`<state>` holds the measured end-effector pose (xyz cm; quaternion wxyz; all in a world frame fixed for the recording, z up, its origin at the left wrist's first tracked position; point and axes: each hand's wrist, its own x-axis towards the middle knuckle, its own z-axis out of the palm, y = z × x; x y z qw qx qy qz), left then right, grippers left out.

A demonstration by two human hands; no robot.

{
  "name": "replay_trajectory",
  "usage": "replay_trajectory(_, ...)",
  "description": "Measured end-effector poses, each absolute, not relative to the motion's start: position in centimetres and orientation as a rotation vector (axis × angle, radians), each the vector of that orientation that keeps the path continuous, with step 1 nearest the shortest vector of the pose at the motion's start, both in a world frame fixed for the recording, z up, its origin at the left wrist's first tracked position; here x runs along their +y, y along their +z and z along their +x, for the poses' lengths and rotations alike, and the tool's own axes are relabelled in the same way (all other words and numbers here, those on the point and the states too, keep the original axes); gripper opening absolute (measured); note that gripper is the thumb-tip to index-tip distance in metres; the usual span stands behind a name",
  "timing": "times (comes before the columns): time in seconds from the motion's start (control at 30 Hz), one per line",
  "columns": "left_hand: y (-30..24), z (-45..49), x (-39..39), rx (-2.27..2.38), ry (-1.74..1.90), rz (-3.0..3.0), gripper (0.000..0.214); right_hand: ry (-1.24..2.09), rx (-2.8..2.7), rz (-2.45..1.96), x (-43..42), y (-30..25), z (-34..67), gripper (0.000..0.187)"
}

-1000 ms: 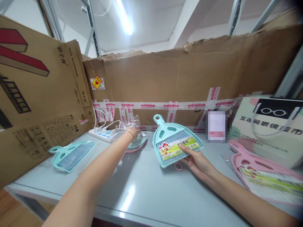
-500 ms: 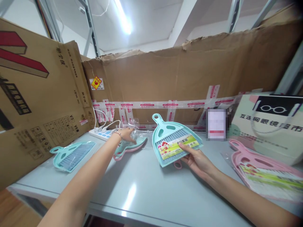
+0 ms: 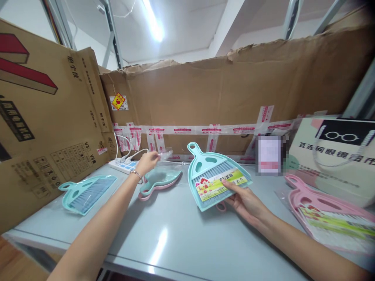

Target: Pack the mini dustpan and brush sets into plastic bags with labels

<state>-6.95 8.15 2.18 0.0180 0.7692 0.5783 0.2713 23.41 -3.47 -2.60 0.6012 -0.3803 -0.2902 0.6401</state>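
The left hand [image 3: 148, 160] is pinching a thin clear plastic bag [image 3: 167, 153] by its edge. Just below that pinch, 2 stacked dustpans [image 3: 159, 180] are lying, teal on pink. The right hand [image 3: 244, 201] is clamping a labelled teal plastic dustpan-and-brush set [image 3: 215, 177] by its wide lip, thumb on top and handle pointing away from the grip.

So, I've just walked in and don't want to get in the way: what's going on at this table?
A person is handling small dustpan-and-brush sets. The right hand holds a labelled teal set tilted up from the grey table. The left hand pinches a clear plastic bag above a teal-and-pink dustpan stack lying flat. Another teal brush lies at far left, a bagged pink set at right.
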Motion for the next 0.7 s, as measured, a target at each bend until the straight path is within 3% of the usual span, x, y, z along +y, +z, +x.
replay_trajectory(0.17,5.4,-8.1,5.7,1.246,1.436,1.851,0.032,1.473,-0.662,-0.876,-3.6,-2.3,23.4,0.026)
replay_trajectory(0.3,5.6,-9.5,4.7,0.943,1.627,1.358,0.029,1.471,-0.675,-0.855,-3.6,-2.3,23.4,0.026)
replay_trajectory(0.5,2.5,-9.9,5.6,1.177,1.495,1.341,0.032,1.460,-0.670,-0.868,-3.6,-2.3,23.4,0.025)
replay_trajectory(0.7,1.1,-9.2,6.1,1.636,1.394,1.605,0.055,1.453,-0.657,-0.886,-3.4,-2.3,23.3,0.027)
